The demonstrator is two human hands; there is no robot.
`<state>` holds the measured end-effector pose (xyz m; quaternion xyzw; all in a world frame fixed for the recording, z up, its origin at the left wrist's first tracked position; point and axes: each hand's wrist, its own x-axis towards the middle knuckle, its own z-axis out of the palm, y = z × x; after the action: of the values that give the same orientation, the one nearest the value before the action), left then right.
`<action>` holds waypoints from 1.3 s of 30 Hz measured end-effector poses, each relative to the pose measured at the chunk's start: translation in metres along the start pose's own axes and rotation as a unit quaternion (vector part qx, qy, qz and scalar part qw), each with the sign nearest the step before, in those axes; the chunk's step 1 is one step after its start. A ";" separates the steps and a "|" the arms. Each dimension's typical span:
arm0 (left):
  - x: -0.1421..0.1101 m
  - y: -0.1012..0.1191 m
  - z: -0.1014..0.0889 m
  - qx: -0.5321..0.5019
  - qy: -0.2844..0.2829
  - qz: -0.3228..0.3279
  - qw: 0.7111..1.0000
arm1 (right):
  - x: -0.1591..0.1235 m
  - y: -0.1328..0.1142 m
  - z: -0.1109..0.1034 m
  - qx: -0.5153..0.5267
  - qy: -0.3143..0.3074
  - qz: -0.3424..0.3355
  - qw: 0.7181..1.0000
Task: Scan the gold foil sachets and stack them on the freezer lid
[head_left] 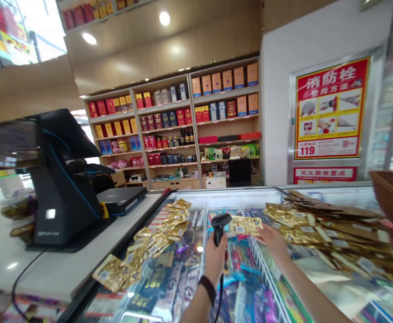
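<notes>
Freezer rim: left hand clamped on barcode scanner, right hand pinching gold sachet

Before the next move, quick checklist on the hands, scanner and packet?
Scanner in left hand: ok, fingers wrapped around the handle.
Gold packet in right hand: ok, held at its edge.
Scanner head near the packet: ok, right beside it.
Barcode label facing the scanner: cannot tell from this angle.
Cable: ok, hangs below the scanner, no visible snag.
Checkout screen reading: cannot tell, too blurred.
</notes>
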<state>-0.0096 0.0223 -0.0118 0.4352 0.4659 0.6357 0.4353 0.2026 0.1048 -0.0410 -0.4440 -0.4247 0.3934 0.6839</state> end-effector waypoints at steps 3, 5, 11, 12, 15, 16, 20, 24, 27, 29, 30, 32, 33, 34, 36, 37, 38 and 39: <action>-0.001 -0.004 0.026 -0.016 -0.032 -0.010 0.999 | 0.012 -0.006 -0.012 0.007 0.045 0.003 0.999; -0.003 -0.008 0.038 -0.024 -0.046 -0.022 0.998 | 0.019 -0.007 -0.017 0.015 0.069 0.003 0.997; -0.020 -0.020 0.049 -0.027 -0.077 -0.037 0.996 | 0.026 0.002 -0.019 0.022 0.100 0.010 0.995; -0.022 -0.019 0.048 -0.023 -0.082 -0.034 0.996 | 0.026 0.004 -0.018 0.020 0.100 0.010 0.995; -0.026 -0.016 0.045 -0.009 -0.082 -0.031 0.996 | 0.024 0.007 -0.017 0.016 0.100 0.011 0.995; -0.027 -0.014 0.044 -0.005 -0.079 -0.032 0.996 | 0.023 0.007 -0.017 0.015 0.100 0.012 0.995; -0.029 -0.009 0.041 -0.001 -0.075 -0.040 0.996 | 0.021 0.005 -0.018 0.014 0.100 0.013 0.995; -0.030 -0.005 0.040 -0.001 -0.076 -0.040 0.996 | 0.019 0.003 -0.018 0.015 0.098 0.010 0.995; -0.030 -0.004 0.040 -0.001 -0.069 -0.047 0.996 | 0.018 0.003 -0.017 0.017 0.098 0.006 0.995; -0.030 -0.004 0.041 0.001 -0.067 -0.052 0.996 | 0.018 0.003 -0.017 0.017 0.097 0.004 0.995; -0.030 -0.005 0.041 0.003 -0.067 -0.052 0.996 | 0.018 0.004 -0.017 0.017 0.097 0.002 0.995; -0.030 -0.005 0.041 0.007 -0.068 -0.051 0.996 | 0.019 0.005 -0.017 0.018 0.097 -0.002 0.995; -0.030 -0.005 0.041 0.010 -0.069 -0.050 0.996 | 0.019 0.005 -0.017 0.019 0.098 -0.004 0.995; -0.030 -0.005 0.041 0.012 -0.070 -0.048 0.996 | 0.020 0.006 -0.017 0.021 0.098 -0.005 0.995; -0.031 -0.005 0.040 0.017 -0.072 -0.044 0.996 | 0.021 0.008 -0.018 0.026 0.100 -0.008 0.995; -0.031 -0.005 0.040 0.019 -0.073 -0.042 0.996 | 0.021 0.008 -0.018 0.028 0.100 -0.009 0.995; -0.031 -0.005 0.040 0.021 -0.074 -0.040 0.996 | 0.022 0.009 -0.018 0.030 0.100 -0.009 0.995; -0.031 -0.005 0.040 0.023 -0.075 -0.038 0.996 | 0.022 0.010 -0.018 0.032 0.099 -0.008 0.995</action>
<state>0.0368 0.0021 -0.0133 0.4733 0.4630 0.5731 0.4829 0.2252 0.1230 -0.0496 -0.4553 -0.3461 0.3552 0.7394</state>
